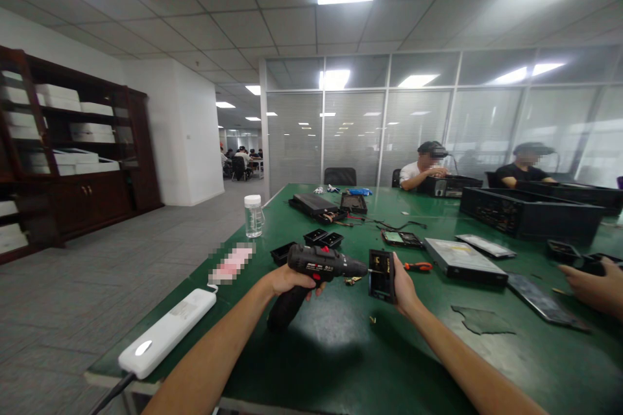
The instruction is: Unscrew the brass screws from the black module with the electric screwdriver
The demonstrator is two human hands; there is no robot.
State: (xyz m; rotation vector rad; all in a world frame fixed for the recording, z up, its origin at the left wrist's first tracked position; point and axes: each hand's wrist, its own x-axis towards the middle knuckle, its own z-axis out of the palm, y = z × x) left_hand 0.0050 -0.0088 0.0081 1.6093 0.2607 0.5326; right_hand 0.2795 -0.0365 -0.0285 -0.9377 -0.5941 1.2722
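My left hand [287, 280] is wrapped round the grip of a black cordless screwdriver [318, 266] with red markings. Its tip points right at a small black boxy part [381, 274]. My right hand [403, 282] is closed on that part and holds it upright on the green table [341, 350]. A few loose brass screws [354, 280] lie just behind the tool's nose and near my wrist.
A white power strip [165, 332] lies at the table's left edge. A clear bottle [254, 215], small black trays [322, 237], an orange-handled screwdriver [417, 266], a disc drive [464, 261] and black computer cases [528, 213] stand farther back. Another person's hand [591, 285] rests at the right. Two people sit at the far end.
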